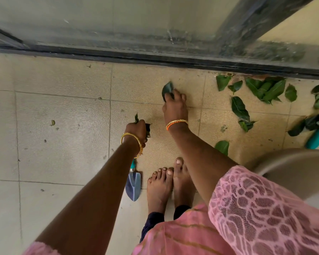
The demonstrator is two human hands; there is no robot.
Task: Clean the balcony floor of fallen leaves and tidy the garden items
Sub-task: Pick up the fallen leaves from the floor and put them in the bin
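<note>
Bare tile (pixel 63 111) left: open passage. Right: leaf scatter (pixel 265 91), teal handle (pixel 318 137), beige tub rim (pixel 276 162) block.

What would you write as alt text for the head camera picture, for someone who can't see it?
A person bends over a tiled balcony floor, the right hand picking up a green leaf while the left hand grips a bunch of leaves. More leaves lie scattered at right, and a small trowel lies beside bare feet.

Green leaves (pixel 271 91), beige floor tiles (pixel 63 111), pink lace sleeve (pixel 261 205), teal-handled trowel (pixel 133 183)
</note>
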